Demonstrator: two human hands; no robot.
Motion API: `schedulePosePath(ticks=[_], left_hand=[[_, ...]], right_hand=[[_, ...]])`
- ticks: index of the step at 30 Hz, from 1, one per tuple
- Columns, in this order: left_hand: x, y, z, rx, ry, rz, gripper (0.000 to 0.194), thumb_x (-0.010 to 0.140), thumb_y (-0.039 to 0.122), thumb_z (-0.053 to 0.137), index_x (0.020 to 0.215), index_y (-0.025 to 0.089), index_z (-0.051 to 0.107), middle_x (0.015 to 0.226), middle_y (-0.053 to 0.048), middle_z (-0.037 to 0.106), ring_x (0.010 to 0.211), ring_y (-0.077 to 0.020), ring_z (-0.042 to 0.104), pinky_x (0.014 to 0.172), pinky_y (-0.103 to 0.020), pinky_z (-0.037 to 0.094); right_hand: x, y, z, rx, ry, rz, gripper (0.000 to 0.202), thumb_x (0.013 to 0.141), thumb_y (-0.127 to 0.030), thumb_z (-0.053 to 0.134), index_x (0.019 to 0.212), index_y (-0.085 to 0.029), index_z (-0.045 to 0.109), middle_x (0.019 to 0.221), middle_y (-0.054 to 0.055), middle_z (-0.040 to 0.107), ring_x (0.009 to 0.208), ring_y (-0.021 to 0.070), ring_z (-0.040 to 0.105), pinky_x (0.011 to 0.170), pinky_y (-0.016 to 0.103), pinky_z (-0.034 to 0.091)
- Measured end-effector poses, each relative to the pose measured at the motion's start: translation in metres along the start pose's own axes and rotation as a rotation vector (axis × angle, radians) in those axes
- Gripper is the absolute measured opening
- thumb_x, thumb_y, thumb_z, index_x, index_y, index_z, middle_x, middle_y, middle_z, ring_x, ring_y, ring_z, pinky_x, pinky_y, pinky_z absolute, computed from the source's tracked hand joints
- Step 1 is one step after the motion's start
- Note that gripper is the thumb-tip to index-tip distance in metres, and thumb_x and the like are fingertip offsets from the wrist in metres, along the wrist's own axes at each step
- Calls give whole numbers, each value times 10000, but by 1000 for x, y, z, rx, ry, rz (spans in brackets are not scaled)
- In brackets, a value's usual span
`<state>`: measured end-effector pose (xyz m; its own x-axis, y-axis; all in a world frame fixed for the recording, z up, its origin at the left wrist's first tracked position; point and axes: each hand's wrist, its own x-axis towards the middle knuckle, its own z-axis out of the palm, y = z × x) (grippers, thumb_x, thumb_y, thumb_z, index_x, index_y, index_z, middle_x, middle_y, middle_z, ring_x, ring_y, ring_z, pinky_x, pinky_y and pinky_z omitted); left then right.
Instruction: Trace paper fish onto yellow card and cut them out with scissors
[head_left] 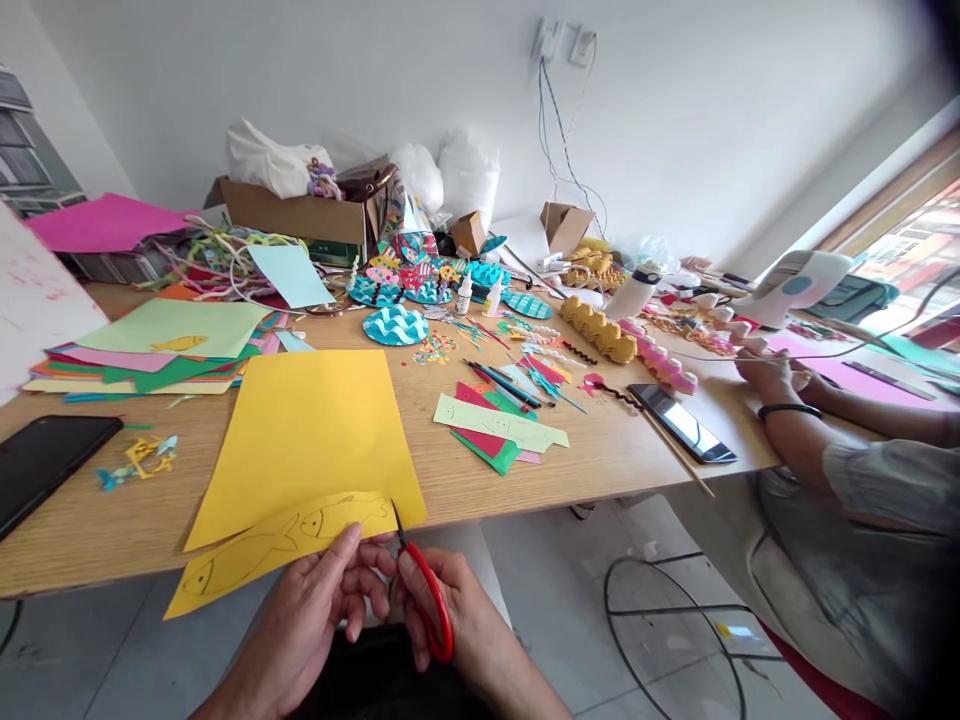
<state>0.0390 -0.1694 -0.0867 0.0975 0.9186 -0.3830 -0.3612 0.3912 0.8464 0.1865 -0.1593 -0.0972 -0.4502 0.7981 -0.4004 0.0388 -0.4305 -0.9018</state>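
My right hand grips red-handled scissors, their blades pointing up into the lower edge of a big yellow paper sheet. My left hand pinches a partly cut yellow strip with pencilled fish outlines, hanging over the wooden table's front edge. The strip is still joined to the sheet near the scissors' tips.
A black phone lies at the left, coloured paper stacks behind it. Paper scraps, pens, paper fish crafts and cardboard boxes crowd the middle and back. A co-worker's hands work at the right, beside another phone.
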Motion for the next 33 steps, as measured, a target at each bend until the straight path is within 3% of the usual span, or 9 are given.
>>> schedulePosePath(ticks=[7, 17, 26, 33], left_hand=[[-3, -3, 0, 9, -20, 21, 332, 752, 485, 623, 721, 159, 678, 620, -53, 625, 491, -130, 540, 359, -183, 331], [-1, -7, -2, 21, -24, 23, 316, 787, 468, 588, 767, 169, 688, 765, -93, 653, 515, -139, 544, 366, -200, 325], [-5, -8, -2, 1, -33, 10, 324, 779, 464, 603, 734, 151, 675, 715, -77, 653, 506, -128, 549, 367, -186, 327], [-3, -10, -2, 6, -25, 14, 316, 768, 468, 615, 732, 159, 669, 747, -80, 664, 516, -130, 561, 365, -184, 325]], right_hand=[[0, -10, 0, 25, -79, -13, 589, 744, -746, 396, 693, -165, 480, 378, -48, 471, 305, 62, 379, 348, 192, 213], [3, -2, 1, 51, 2, -29, 599, 715, -751, 449, 646, -157, 482, 347, -59, 437, 275, 45, 336, 335, 188, 178], [5, -4, -2, 61, -38, -39, 595, 727, -745, 442, 651, -156, 484, 345, -58, 438, 285, 47, 339, 341, 190, 182], [5, -3, -1, 60, 0, -56, 590, 718, -745, 454, 654, -159, 478, 360, -75, 412, 285, 40, 328, 333, 192, 177]])
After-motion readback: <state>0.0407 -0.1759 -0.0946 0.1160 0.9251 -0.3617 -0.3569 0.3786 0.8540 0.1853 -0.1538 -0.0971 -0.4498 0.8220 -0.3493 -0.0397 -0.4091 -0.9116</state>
